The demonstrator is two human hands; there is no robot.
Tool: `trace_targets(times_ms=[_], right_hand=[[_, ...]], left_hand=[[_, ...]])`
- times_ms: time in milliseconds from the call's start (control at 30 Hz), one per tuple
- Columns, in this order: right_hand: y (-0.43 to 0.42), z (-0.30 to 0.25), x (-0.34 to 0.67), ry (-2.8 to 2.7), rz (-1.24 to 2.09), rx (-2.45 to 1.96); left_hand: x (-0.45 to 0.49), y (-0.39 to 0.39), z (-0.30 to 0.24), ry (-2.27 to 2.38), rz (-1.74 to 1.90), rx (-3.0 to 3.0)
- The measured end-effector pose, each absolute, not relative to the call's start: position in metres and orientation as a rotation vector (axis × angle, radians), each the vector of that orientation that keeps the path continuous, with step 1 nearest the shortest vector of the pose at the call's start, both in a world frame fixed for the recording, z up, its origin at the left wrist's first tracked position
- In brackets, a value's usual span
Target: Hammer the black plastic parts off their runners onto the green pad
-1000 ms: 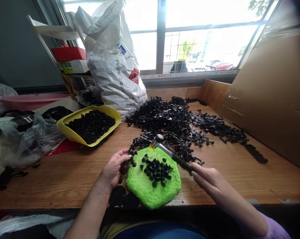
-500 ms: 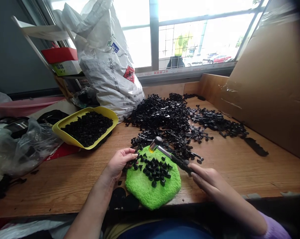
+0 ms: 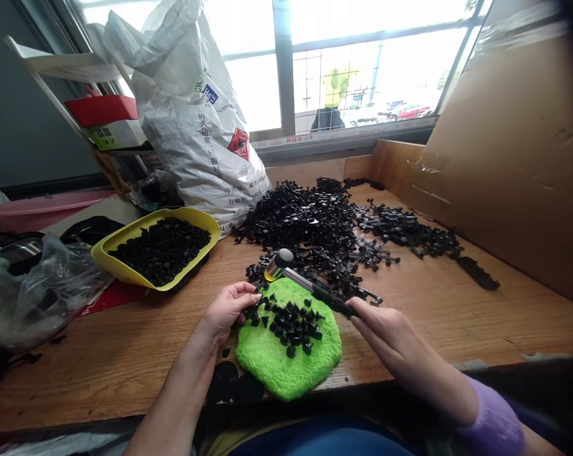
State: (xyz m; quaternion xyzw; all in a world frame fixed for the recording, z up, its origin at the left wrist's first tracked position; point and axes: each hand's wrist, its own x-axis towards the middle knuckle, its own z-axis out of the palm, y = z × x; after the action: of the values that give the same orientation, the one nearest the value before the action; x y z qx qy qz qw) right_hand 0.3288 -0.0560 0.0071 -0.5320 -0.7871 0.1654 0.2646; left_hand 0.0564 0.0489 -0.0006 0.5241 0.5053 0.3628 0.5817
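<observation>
My right hand [image 3: 381, 329] is wrapped round the black handle of a small mallet [image 3: 299, 278]. The mallet's head, black at one end and yellow at the other, hangs over the far left edge of a fuzzy green pad [image 3: 289, 380], beside my left fingertips. My left hand [image 3: 229, 308] pinches a small black plastic piece at that edge; its far end is partly hidden. Several loose black plastic clips [image 3: 293, 329] lie in a cluster on the pad.
Behind the pad spreads a large heap of black plastic parts [image 3: 305, 212]. A yellow tray [image 3: 106, 258] of small black pieces stands at left, before a white woven sack [image 3: 172, 120]. A cardboard sheet [image 3: 514, 139] leans at right. Clear plastic bags [image 3: 44, 291] lie far left.
The mallet's head has moved left and slightly up, closer to my left fingers, with my right hand shifting along. My left hand stays pinched at the pad's edge. The view has turned slightly.
</observation>
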Motion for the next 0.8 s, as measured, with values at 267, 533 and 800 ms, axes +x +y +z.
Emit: trace_targets(times_ms=[267,533,800], right_hand=[[-0.054,0.022,0.327,-2.159,0.394,-1.410],[-0.051,0.021,0.325,-2.233,0.312,-1.483],[-0.048,0.014,0.323,-2.299,0.325,-1.546]], left_hand=[[0.061,0.048,0.010,1.198,0.799,1.210],[0.060,0.048,0.015,1.182,0.796,1.279],[0.064,0.048,0.013,1.231,0.784,1.300]])
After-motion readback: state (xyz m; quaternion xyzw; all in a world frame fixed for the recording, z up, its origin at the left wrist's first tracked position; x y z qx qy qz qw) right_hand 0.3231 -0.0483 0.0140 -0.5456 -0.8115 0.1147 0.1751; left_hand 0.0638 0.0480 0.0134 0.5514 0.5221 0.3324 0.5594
